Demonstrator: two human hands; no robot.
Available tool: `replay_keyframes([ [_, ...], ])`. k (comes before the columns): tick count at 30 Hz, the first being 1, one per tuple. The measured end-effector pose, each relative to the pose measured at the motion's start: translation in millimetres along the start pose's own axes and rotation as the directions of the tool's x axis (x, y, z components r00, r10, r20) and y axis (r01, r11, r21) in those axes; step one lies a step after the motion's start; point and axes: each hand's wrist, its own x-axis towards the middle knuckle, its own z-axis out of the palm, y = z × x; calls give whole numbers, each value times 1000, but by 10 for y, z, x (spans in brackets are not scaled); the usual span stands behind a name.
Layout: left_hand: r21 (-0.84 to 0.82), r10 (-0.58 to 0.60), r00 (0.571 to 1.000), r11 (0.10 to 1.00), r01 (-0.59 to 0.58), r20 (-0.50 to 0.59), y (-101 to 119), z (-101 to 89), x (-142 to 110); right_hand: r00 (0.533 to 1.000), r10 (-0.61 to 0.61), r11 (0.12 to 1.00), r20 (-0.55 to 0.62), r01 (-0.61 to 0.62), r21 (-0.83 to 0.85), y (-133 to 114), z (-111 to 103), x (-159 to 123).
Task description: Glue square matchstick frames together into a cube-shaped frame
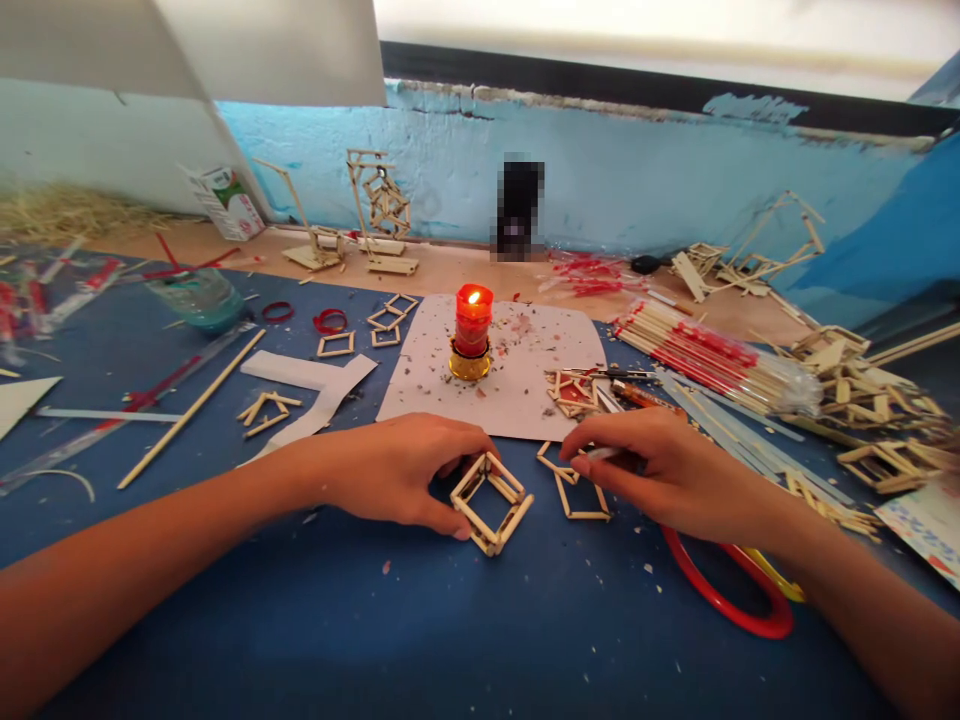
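My left hand has its thumb and fingers closed on a small open box frame made of short wooden sticks, with dark marks at its joints. To the right, my right hand is pinched, its fingertips at a flat stick frame on the blue table. A pale strip shows between those fingers, but what they grip is too small to make out. Beyond both hands, a lit red candle stands in a gold-coloured holder on a crumb-strewn white sheet.
Red-handled scissors lie under my right forearm. Bundled sticks in plastic and finished stick frames are at right. Flat stick frames, paper strips and a glass jar are at left. Stick models stand by the wall.
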Motion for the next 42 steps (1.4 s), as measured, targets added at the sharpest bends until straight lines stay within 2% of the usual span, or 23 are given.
replay_keyframes([
  [5, -1, 3, 1000, 1000, -3, -1, -3, -1, 2, 999, -4, 999, -42, 3, -32, -50, 29, -16],
  [12, -5, 22, 1000, 1000, -22, -11, -18, 9, 0, 976, -53, 998, -211, 47, -35, 40, 68, 14],
  [21, 8, 32, 999, 999, -32, -14, -31, 24, -10, 999, -9, 973, -48, -2, -231, 91, -56, -2],
  [27, -10, 24, 1000, 1000, -24, -17, -29, 20, -12, 999, 28, 978, -34, -35, -205, 68, -100, -38],
  [32, -7, 22, 1000, 1000, -22, -16, -33, 21, -5, 998, 63, 985, 19, -59, -163, 62, 22, 2],
  [37, 6, 20, 1000, 1000, -20, -20, -32, 22, -15, 997, 66, 979, 34, -58, -195, 46, 103, 25],
  [40, -2, 21, 1000, 1000, -21, -15, -33, 22, -15, 999, 28, 983, 25, -23, -180, -20, 55, -11],
  [42, -1, 27, 999, 1000, -27, -18, -35, 24, -8, 999, -42, 988, 17, 44, -151, -61, 8, -44],
])
